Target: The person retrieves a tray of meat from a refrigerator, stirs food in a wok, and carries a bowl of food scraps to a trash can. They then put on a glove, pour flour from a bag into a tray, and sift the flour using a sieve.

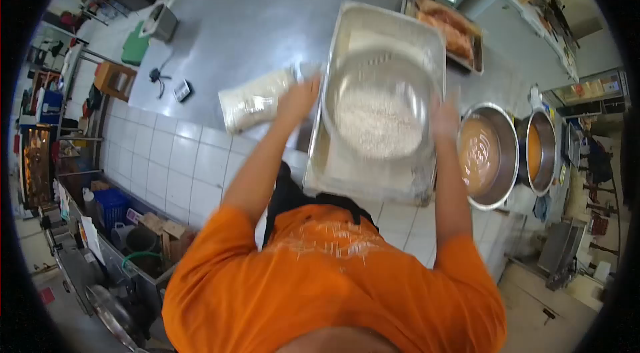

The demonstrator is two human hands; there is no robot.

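A long metal tray (373, 22) dusted with white powder lies on the steel table. Over it is a round sieve (380, 66) with pale, crumbly flour (377, 123) inside. My left hand (298, 101) is beside the tray's left edge, near the top end of a clear plastic bag of white powder (253, 101); its fingers are blurred. At the sieve's right rim is my right hand (445, 116), smeared by motion, so its fingers cannot be made out.
Right of the tray stand a steel bowl of tan batter (480, 153) and a bowl of orange liquid (535, 153). Behind is a tray of raw meat (453, 36). A small dark device (182, 91) lies on the steel table (233, 26), left. A sink area (143, 253) is lower left.
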